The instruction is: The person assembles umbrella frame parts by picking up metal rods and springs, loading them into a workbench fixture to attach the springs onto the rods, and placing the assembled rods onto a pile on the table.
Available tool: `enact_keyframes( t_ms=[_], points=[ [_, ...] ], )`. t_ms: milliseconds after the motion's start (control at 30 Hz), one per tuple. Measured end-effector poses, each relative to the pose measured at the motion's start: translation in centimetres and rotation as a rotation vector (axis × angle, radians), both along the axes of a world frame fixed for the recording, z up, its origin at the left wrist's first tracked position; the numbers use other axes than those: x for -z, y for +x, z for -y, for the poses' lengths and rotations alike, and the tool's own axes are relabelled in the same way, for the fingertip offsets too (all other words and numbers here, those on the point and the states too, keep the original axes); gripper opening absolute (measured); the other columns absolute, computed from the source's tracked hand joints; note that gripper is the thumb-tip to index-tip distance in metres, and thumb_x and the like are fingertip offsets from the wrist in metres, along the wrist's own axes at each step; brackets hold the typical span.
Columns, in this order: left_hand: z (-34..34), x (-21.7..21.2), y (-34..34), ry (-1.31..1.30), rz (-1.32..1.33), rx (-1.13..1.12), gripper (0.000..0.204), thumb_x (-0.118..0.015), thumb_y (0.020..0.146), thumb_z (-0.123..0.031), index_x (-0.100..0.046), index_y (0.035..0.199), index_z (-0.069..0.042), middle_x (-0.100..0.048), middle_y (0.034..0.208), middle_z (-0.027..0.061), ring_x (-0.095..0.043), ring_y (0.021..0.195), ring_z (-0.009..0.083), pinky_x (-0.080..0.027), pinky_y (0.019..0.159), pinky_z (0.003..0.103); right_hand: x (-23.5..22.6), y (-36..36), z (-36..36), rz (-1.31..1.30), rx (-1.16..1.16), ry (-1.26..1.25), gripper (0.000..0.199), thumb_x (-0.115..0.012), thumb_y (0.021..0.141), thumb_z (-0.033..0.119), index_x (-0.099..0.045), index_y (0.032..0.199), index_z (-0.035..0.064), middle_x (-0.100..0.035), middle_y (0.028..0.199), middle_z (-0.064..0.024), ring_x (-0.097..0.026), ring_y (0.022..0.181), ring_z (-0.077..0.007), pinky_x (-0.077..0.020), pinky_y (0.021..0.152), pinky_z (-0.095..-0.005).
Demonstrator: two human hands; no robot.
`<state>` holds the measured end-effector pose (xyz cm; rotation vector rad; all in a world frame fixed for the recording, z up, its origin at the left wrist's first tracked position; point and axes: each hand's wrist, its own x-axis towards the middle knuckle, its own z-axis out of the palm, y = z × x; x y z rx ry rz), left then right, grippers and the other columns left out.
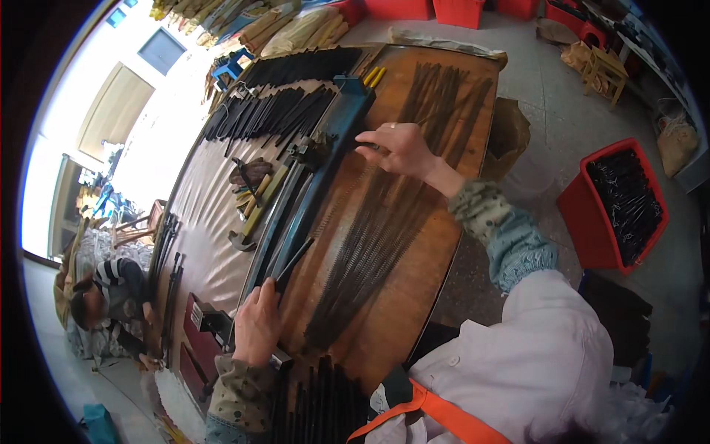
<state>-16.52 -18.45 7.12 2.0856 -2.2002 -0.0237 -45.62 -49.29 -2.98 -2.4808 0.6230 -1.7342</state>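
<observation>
Head view: person at a wooden counter [410, 285], two bare hands working over it, both forearms in patterned sleeve covers. Left hand [257, 323] low, near the close end of a long blue metal rail [299, 231]; its grip is clamped on a slim dark rod [297, 259]. The rod slants up and right out of the fist, over the counter, between the rail and a spread of long thin coil springs [370, 248]. Right hand [399, 149] raised over the upper part of the springs, ring on a finger, thumb and forefinger curled near one another; whether anything thin sits in that grip, I cannot tell.

Beyond the rail, a hammer [268, 190] lies by a brown bundle [255, 172]. A dark metal clamp [312, 152] stands partway along the rail; yellow-handled pliers [375, 77] near its top end. Black tubes [277, 115] laid side by side on the far part of the counter, a second row [303, 65] above. More dark tubes [318, 396] at the lower edge, near the left forearm.

Right of the counter, on the floor: a red bin [584, 226] filled with black rods [625, 200]. Far left, a co-worker [122, 292] in a striped sleeve bends at the counter's edge.
</observation>
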Motion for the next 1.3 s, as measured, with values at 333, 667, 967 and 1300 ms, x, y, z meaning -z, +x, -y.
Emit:
enact_keyframes(
  t_ms=[333,667,967,1300],
  points=[
    [0.3,1.0,-0.9,-0.004,-0.042,0.003,0.032,-0.059,0.096,-0.007,-0.061,0.128,-0.006,-0.062,0.088,0.0186,-0.065,0.081,0.0418,-0.051,0.068,0.050,1.6,3.3,-3.1,-0.112,-0.030,-0.011,0.032,-0.081,0.084,0.019,-0.074,0.115,0.0142,-0.059,0.073,-0.0061,-0.060,0.069,-0.0233,-0.0527,0.060,-0.0347],
    [-3.2,-0.1,0.7,-0.054,-0.062,-0.036,0.035,-0.061,0.094,-0.006,-0.062,0.129,-0.008,-0.061,0.085,0.0164,-0.065,0.076,0.0395,-0.051,0.066,0.048,0.6,8.9,-12.6,-0.319,-0.255,0.130,0.052,-0.077,0.087,0.027,-0.064,0.135,0.0155,-0.069,0.077,-0.0111,-0.069,0.072,-0.0286,-0.0571,0.069,-0.0370],
    [-7.3,-0.6,2.1,-0.127,-0.031,-0.067,0.034,-0.062,0.095,-0.005,-0.066,0.128,-0.011,-0.059,0.083,0.0156,-0.062,0.074,0.0375,-0.049,0.066,0.047,0.8,11.9,-15.7,-0.126,-0.659,0.242,0.036,-0.078,0.089,0.024,-0.074,0.124,0.0157,-0.067,0.076,-0.0052,-0.064,0.078,-0.0202,-0.0518,0.073,-0.0348],
    [-13.2,-3.3,5.3,-0.304,-0.071,-0.205,0.040,-0.059,0.095,0.002,-0.063,0.133,-0.008,-0.062,0.090,0.0179,-0.063,0.082,0.0372,-0.050,0.072,0.045,-1.7,13.9,-17.4,-0.038,-0.593,0.602,0.027,-0.069,0.098,0.022,-0.071,0.122,0.0093,-0.071,0.087,-0.0107,-0.066,0.078,-0.0204,-0.0515,0.067,-0.0337]
  ],
)
